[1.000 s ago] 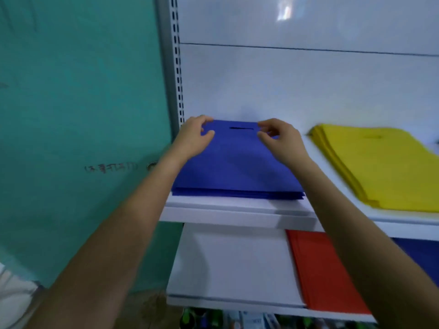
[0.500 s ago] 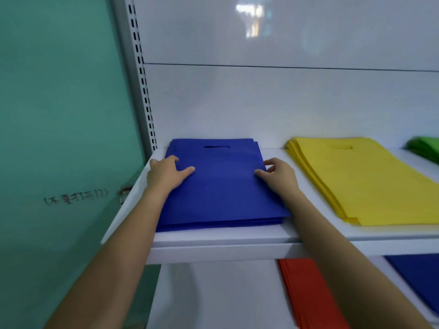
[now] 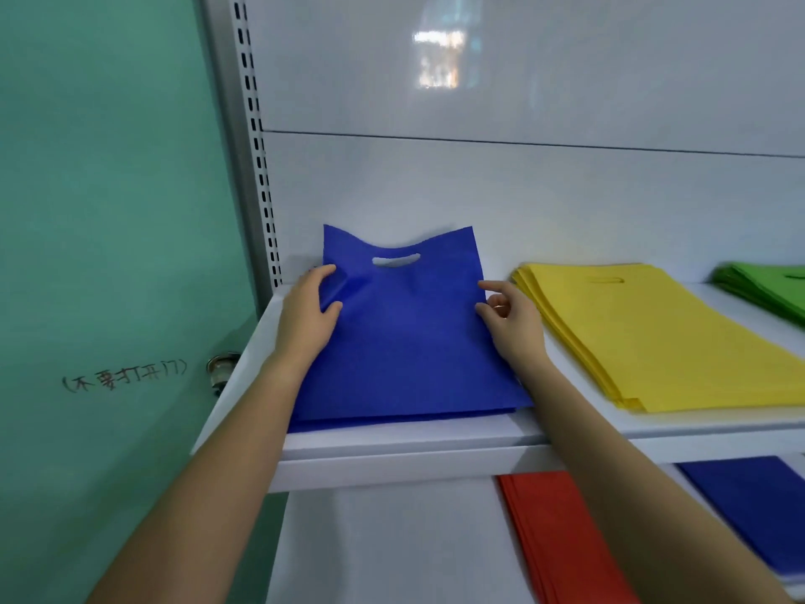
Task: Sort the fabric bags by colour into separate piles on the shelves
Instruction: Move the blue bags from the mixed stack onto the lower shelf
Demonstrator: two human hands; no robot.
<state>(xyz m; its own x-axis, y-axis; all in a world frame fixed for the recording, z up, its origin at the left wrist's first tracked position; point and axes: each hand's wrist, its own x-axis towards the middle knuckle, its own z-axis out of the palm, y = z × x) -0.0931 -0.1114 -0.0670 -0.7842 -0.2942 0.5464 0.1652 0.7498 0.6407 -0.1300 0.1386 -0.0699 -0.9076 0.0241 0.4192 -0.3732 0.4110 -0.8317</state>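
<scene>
Between both hands, a flat royal-blue fabric bag (image 3: 405, 329) with a cut-out handle tilts up off the blue pile (image 3: 392, 422). The left hand (image 3: 305, 318) curls round its left edge; the right hand (image 3: 516, 326) pinches its right edge. Just right of that hand lies a yellow bag stack (image 3: 653, 333).

On my feed's left side I see a teal-green door (image 3: 109, 189) with a line of dark handwritten characters (image 3: 124, 377) in brackets and a round metal knob (image 3: 220, 368) at its right edge. Just beside it stands a grey slotted upright (image 3: 244, 167). To its right is a glossy white back panel (image 3: 566, 202), crossed by a thin dark seam (image 3: 522, 143), with a bright blurred reflection (image 3: 438, 58) high up.
</scene>
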